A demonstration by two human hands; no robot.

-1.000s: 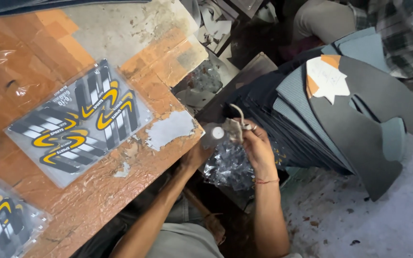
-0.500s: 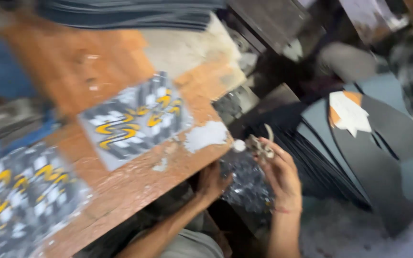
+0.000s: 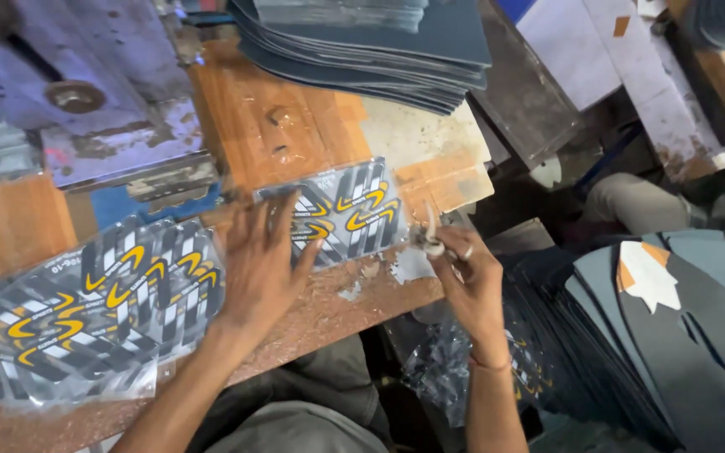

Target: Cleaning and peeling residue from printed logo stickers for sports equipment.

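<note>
- Now the left hand (image 3: 266,264) lies flat on the worn wooden tabletop (image 3: 295,126), fingers spread, pressing the clear plastic packet of black, white and yellow striped printed pieces (image 3: 341,210); half a second ago it hung below the tabletop's edge.
- The right hand (image 3: 467,277) has risen to the tabletop's edge, its fingers pinching a small pale metal tool (image 3: 430,235), which touches the packet's right corner.
- That packet sits near the tabletop's front edge, its long axis running left to right, tilted up toward the right.
- A pile of similar striped packets (image 3: 94,310) lies just beside it, to the left.
- A stack of dark grey sheets (image 3: 379,42) rests at the far end.
</note>
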